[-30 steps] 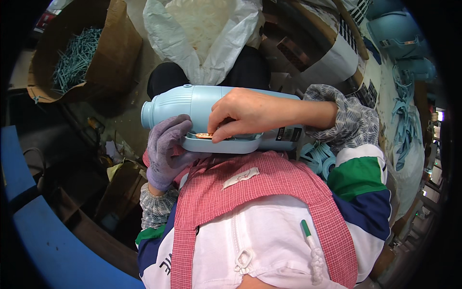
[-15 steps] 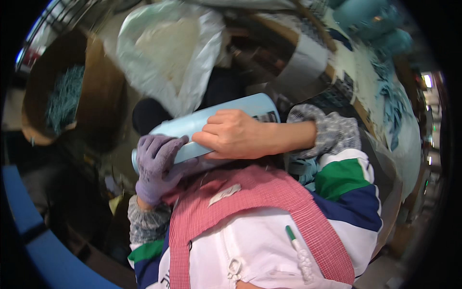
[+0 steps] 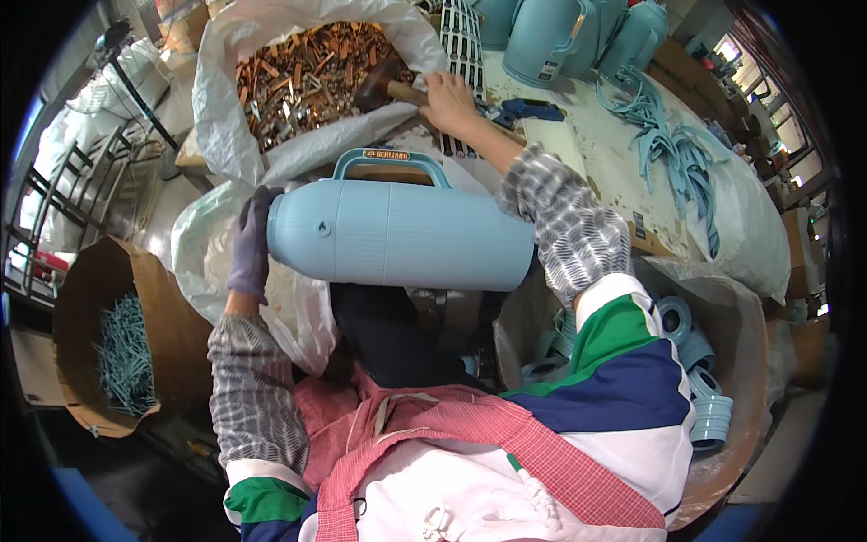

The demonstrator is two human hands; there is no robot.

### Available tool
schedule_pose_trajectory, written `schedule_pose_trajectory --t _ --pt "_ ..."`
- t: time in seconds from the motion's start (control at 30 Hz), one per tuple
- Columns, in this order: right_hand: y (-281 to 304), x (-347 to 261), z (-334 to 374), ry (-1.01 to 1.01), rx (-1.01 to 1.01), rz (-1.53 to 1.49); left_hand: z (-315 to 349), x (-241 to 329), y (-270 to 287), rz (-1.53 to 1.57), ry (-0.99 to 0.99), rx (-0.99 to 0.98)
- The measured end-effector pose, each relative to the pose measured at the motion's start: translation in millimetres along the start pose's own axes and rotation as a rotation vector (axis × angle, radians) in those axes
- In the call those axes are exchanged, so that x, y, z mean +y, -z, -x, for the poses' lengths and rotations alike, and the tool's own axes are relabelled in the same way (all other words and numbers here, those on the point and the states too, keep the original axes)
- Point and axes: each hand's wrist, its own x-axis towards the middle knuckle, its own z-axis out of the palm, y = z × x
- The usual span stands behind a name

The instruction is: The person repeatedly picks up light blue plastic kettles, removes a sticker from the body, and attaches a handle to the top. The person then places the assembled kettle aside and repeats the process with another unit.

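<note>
A light blue thermos flask body (image 3: 415, 237) with a handle along its top lies on its side across my lap. My left hand (image 3: 251, 246), in a purple-grey glove, holds its narrow end at the left; part of the fingers is hidden. Farther off, beyond the flask, my bare right hand (image 3: 450, 104) is closed around the wooden handle of a mallet (image 3: 377, 86). The mallet's dark head rests over the edge of a white sack (image 3: 221, 86) full of small copper-coloured and silvery metal pieces.
Several blue flasks (image 3: 542, 45) stand on the table at the far right, near blue straps (image 3: 664, 135). At the left, a cardboard barrel (image 3: 181, 334) holds thin blue pieces. A lined bin (image 3: 750, 361) with blue rings is at my right. A plastic bag (image 3: 203, 230) hangs behind my left hand.
My right hand has left the flask and reached forward to the mallet. The flask has moved forward, now lies level, and shows its handle. My left hand remains at its left end.
</note>
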Motion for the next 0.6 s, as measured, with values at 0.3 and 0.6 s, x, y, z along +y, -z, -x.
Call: schedule_pose_trajectory --t 0.3,0.6 --pt "108 -21 0 -0.103 -0.508 -0.575 -52 -20 11 -0.238 0.177 -0.121" --pt "114 -2 51 0.058 -0.603 -0.408 -61 -33 10 -0.300 0.050 -0.145"
